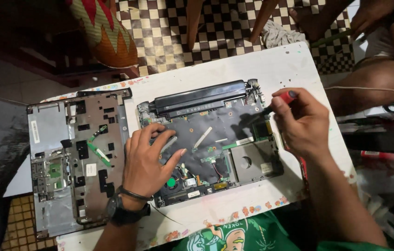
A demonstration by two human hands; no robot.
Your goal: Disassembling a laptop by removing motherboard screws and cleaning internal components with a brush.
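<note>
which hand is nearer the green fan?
Left. The left hand rests on the opened laptop right beside the green fan; the right hand, holding a screwdriver, is at the far edge.

Opened laptop base (215,139): black insulating sheet over a green circuit board, with a black battery bar (201,98) along its far edge and a green-hubbed fan (171,182). Detached palm-rest cover (76,158): brown-grey underside with silver foil patches and green ribbon strips. Screwdriver (284,98): red handle, black shaft. Table (276,65): white, its edge flecked with orange and blue paint spots. Floor covering (169,28): brown-and-cream checkerboard. Wristwatch (120,211): black. Shirt (248,237): green with white print. Woven cushion (106,32): red, orange and green zigzag.
</note>
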